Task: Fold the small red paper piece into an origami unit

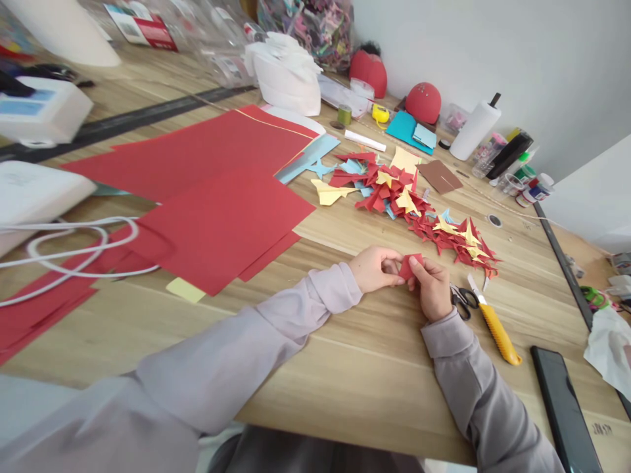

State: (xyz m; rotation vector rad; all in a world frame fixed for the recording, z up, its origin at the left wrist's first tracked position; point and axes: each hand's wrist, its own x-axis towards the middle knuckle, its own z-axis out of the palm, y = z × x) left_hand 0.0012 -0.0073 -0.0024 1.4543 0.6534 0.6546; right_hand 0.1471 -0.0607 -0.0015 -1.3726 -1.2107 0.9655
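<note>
My left hand (374, 270) and my right hand (431, 286) meet above the wooden table (345, 368), pinching a small folded piece of red paper (409, 266) between their fingertips. Just beyond them lies a scattered heap of folded red, yellow and pale blue paper pieces (399, 194). Black-handled scissors (463, 301) lie close to my right hand, and next to them is a yellow utility knife (497, 332). Both sleeves are pale mauve.
Large red paper sheets (221, 223) cover the table's left side, under a white cable (73, 246). A black phone (564, 410) lies at the front right. A white paper roll (474, 130), red balls and several small bottles stand along the back wall.
</note>
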